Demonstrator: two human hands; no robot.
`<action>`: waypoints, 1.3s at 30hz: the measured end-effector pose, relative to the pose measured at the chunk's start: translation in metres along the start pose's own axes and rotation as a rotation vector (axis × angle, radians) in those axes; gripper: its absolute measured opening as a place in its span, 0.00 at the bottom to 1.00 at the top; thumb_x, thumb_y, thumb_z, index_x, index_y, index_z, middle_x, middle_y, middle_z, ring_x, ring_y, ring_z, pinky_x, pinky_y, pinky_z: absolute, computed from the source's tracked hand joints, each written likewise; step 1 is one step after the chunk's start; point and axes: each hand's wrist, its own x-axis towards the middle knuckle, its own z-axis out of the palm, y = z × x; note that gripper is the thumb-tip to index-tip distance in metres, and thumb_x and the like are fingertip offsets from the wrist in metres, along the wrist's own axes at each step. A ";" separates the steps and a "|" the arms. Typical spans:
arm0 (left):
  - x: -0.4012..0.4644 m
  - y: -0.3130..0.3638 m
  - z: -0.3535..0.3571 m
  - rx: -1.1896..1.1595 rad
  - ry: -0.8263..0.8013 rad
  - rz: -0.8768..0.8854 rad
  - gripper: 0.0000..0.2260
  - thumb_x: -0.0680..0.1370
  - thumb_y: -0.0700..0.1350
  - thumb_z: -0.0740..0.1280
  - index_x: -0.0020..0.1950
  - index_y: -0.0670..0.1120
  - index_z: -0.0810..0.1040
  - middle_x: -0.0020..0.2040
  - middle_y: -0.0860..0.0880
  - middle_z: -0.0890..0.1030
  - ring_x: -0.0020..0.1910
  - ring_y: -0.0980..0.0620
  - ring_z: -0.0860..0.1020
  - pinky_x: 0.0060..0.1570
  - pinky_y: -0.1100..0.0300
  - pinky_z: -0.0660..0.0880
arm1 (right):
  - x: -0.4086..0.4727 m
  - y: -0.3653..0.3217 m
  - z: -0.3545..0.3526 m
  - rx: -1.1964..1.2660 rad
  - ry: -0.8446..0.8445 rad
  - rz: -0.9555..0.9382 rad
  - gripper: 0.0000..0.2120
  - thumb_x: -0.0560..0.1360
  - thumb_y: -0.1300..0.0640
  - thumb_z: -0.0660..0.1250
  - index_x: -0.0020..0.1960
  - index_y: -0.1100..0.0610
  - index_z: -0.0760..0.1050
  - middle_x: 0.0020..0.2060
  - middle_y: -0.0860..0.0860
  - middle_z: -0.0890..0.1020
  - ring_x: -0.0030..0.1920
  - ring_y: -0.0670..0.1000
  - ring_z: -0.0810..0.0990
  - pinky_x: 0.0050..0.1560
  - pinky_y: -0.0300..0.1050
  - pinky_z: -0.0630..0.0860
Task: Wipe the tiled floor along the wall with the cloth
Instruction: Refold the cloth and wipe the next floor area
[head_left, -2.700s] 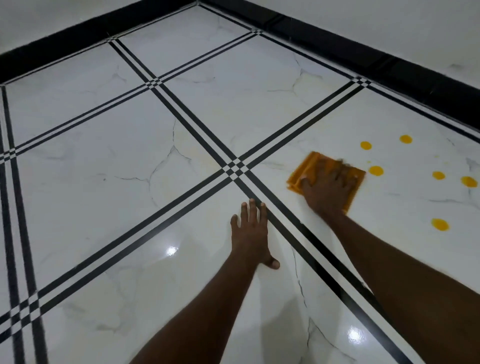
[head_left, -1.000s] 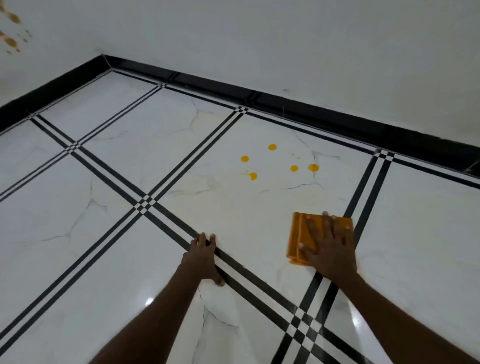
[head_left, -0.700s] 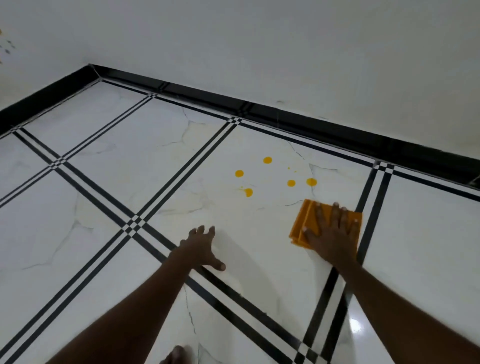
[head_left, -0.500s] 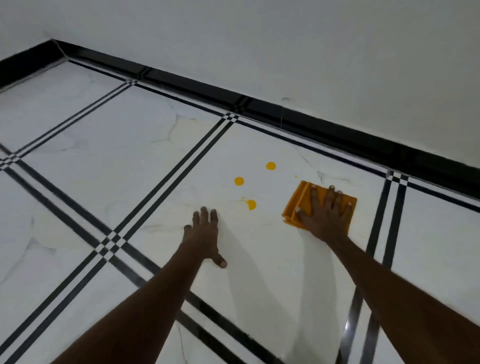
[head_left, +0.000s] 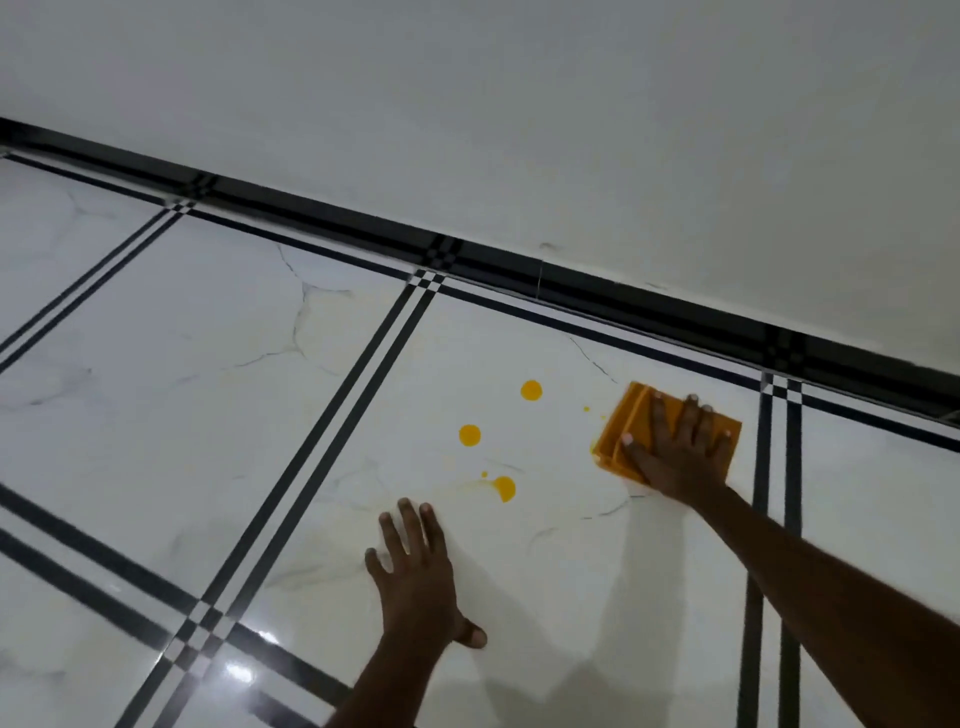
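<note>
left hand (head_left: 415, 582) flat on floor (head_left: 156, 415), fingers straight, holding nothing | 3 big yellow spots (head_left: 470, 435) + smear left, prob ~halfway | right hand (head_left: 675, 452) fingers spread, pressing cloth (head_left: 613, 436) nr wall (head_left: 519, 130)

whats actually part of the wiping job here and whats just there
Part of the job:
- orange cloth under the right hand
- yellow spots on the tiled floor

Just there:
- left hand, flat on the tile
- black skirting
- white wall
</note>
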 end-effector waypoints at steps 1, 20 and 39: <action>0.002 -0.002 0.001 -0.006 0.008 0.007 0.73 0.58 0.74 0.73 0.77 0.37 0.28 0.76 0.33 0.28 0.77 0.31 0.34 0.74 0.35 0.51 | 0.016 -0.010 -0.002 0.002 0.051 0.007 0.49 0.69 0.23 0.37 0.82 0.47 0.34 0.82 0.63 0.39 0.81 0.68 0.41 0.77 0.73 0.42; 0.028 -0.041 -0.008 -0.174 0.251 0.084 0.62 0.61 0.74 0.72 0.82 0.47 0.45 0.80 0.43 0.50 0.78 0.43 0.51 0.72 0.44 0.59 | 0.024 -0.119 0.035 -0.110 0.188 -0.322 0.37 0.77 0.33 0.36 0.84 0.45 0.45 0.83 0.61 0.50 0.82 0.65 0.49 0.79 0.70 0.45; 0.042 -0.081 -0.002 -0.223 0.184 0.140 0.63 0.62 0.74 0.71 0.81 0.53 0.34 0.81 0.46 0.33 0.80 0.45 0.35 0.78 0.42 0.45 | -0.041 -0.166 0.069 -0.144 0.130 -0.596 0.37 0.79 0.32 0.45 0.83 0.47 0.53 0.82 0.58 0.57 0.81 0.65 0.56 0.78 0.69 0.51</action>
